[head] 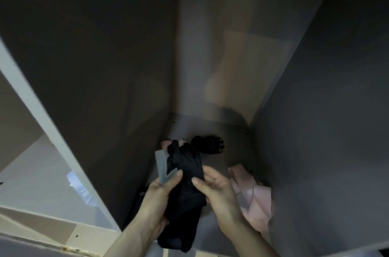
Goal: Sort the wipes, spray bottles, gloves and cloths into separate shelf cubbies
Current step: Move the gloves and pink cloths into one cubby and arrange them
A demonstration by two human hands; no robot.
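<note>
A black glove (185, 189) with a grey card tag (163, 167) is held inside a dim shelf cubby (210, 126). My left hand (160, 200) grips the glove from the left, its thumb on the tag. My right hand (216, 191) holds the glove's right side, thumb across the fabric. A second black glove (210, 144) lies on the cubby floor further back. A pink glove (252, 200) lies on the floor to the right, partly behind my right hand. Another bit of pink (166, 144) shows behind the held glove.
Dark cubby walls close in on the left (94, 67) and right (326, 109). A white shelf divider (42, 113) runs diagonally at the left. Beyond it, a neighbouring cubby holds a pale blurred package (81, 189).
</note>
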